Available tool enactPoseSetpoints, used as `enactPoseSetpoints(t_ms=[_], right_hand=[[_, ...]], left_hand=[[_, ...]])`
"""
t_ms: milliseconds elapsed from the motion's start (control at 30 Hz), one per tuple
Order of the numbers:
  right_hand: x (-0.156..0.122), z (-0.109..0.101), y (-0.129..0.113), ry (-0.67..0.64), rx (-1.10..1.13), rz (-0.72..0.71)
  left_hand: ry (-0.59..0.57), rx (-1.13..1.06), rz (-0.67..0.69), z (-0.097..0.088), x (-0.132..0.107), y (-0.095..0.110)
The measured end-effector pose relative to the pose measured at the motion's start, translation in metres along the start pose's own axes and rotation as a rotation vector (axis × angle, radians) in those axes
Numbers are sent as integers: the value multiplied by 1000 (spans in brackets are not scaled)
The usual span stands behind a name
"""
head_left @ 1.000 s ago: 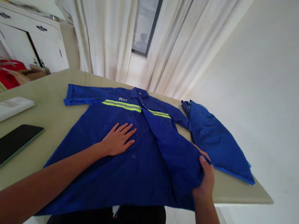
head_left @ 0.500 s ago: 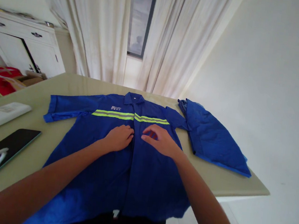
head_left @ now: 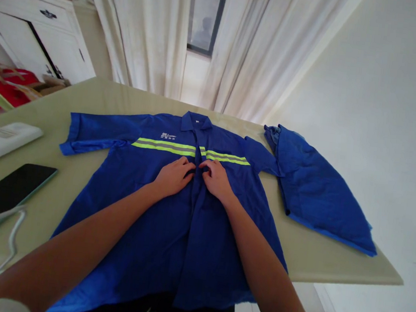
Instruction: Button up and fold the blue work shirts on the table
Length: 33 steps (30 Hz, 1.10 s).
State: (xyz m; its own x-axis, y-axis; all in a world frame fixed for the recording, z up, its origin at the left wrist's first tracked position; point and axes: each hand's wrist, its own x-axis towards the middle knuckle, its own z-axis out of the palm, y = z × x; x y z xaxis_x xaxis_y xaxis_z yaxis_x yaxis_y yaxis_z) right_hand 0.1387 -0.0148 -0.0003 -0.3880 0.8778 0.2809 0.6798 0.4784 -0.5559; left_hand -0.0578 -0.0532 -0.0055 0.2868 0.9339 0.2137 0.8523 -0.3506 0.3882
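Observation:
A blue short-sleeved work shirt (head_left: 147, 229) with a yellow-green reflective chest stripe lies spread on the table, collar at the far side. At the front placket, just below the stripe, my left hand (head_left: 174, 176) is closed with its fingertips on the fabric edge. Facing it from the other side, my right hand (head_left: 217, 178) pinches the placket's other edge. The fabric is slightly raised between them. Any button there is too small or hidden to make out.
A folded blue garment (head_left: 320, 189) lies on the right of the table (head_left: 338, 268), touching the shirt's sleeve. On the left are a phone (head_left: 10, 198), a white cable (head_left: 15, 229) and a white oblong device (head_left: 2, 142). Curtains (head_left: 150, 34) hang behind.
My right hand has come leftward from above the shirt onto the placket and closed on it. The left hand stays at the placket. The camera view has shifted slightly.

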Motion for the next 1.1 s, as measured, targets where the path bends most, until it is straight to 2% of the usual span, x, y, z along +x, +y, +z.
enactPoseSetpoints(t_ms=[200, 367, 533, 667, 867, 1100], right_hand=[[0, 5, -12, 44, -107, 90], [3, 1, -7, 79, -108, 130], [3, 0, -6, 152, -17, 11], [1, 2, -14, 223, 2, -38], [5, 7, -9, 82, 124, 44], [6, 3, 5, 42, 233, 70]], left_hand=[[-46, -32, -85, -3, 4, -1], [-8, -123, -112, -4, 3, 0], [-6, -88, -66, -6, 0, 2], [-5, -43, -96, -5, 1, 4], [11, -27, -134, -3, 6, 8], [62, -128, -61, -3, 5, 1]])
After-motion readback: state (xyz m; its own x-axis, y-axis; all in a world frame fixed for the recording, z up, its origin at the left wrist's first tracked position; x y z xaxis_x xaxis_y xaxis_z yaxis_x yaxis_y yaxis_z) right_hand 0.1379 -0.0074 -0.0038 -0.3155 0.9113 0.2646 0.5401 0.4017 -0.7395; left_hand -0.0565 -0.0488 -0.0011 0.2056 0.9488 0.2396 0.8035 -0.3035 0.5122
